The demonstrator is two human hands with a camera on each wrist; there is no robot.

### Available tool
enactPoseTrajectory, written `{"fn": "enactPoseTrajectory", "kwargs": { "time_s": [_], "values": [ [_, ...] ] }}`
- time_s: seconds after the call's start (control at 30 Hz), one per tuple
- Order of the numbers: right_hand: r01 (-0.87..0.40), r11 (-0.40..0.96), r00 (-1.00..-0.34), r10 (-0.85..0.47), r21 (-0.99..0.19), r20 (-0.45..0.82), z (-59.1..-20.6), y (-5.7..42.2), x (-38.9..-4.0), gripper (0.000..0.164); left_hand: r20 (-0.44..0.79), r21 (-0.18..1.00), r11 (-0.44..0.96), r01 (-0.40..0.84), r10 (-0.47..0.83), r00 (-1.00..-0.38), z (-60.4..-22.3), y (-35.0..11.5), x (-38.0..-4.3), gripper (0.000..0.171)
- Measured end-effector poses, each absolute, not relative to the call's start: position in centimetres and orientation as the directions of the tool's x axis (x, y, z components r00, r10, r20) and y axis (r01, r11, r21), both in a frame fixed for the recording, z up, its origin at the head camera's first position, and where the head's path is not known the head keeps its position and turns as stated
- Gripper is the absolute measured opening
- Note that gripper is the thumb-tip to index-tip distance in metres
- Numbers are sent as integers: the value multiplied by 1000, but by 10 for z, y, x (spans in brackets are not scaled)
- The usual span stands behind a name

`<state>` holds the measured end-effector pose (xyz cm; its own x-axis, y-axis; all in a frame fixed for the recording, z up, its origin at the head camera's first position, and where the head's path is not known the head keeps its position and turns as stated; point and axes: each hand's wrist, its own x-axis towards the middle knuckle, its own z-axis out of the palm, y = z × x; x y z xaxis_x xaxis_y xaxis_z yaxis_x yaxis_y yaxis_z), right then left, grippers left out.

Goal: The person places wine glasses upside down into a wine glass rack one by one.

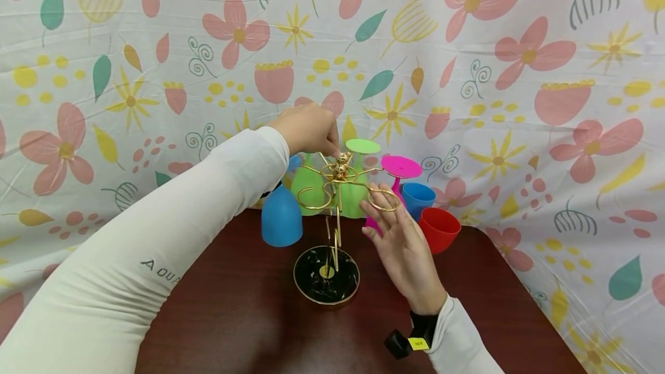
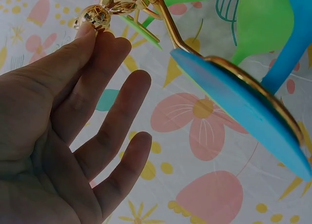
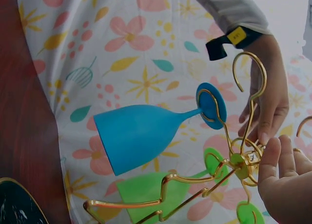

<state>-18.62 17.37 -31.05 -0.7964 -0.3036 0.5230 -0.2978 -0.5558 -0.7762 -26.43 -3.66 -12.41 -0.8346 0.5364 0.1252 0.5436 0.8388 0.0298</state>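
A gold wire goblet rack (image 1: 339,221) stands on a round black base (image 1: 314,290). My left hand (image 1: 310,128) pinches the gold knob (image 2: 95,16) at its top between thumb and index finger, the other fingers loose. My right hand (image 1: 402,247) has its fingers extended beside an unfilled hook ring (image 1: 383,208); whether they touch it I cannot tell. Upside down on the rack hang a blue goblet (image 3: 141,136), green goblets (image 1: 354,198) and a pink goblet (image 1: 402,167). In the left wrist view, the blue goblet foot (image 2: 234,102) rests in its wire holder.
Behind my right hand, a blue cup-shaped bowl (image 1: 418,201) and a red one (image 1: 440,227) open upward; their lower parts are hidden. Everything is over a dark reddish-brown table (image 1: 228,310). A flower-patterned cloth (image 1: 467,74) hangs behind it.
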Motion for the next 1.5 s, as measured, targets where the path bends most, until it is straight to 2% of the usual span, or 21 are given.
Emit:
{"fn": "enactPoseTrajectory", "kwargs": {
  "time_s": [0.53,0.7,0.93,1.03,1.23,1.5],
  "values": [
    [-358,-482,-791,-299,-800,534,-308,176,-185,51,148,21,825,565,556,-818,-126,-37,-268,14],
    [-361,-468,-791,-304,-807,531,-307,177,-186,51,167,42,811,583,570,-805,-122,-39,-262,25],
    [-365,-455,-791,-308,-812,529,-306,180,-184,51,342,109,768,631,567,-749,-123,-53,-237,35],
    [-369,-448,-787,-315,-814,530,-306,181,-184,51,431,91,760,644,553,-713,-133,-61,-222,40],
    [-371,-432,-793,-314,-822,523,-308,180,-181,50,559,61,745,664,526,-641,-166,-76,-191,45],
    [-379,-427,-787,-318,-821,529,-310,182,-177,50,664,141,709,691,450,-598,-224,-109,-165,53]
  ]
}}
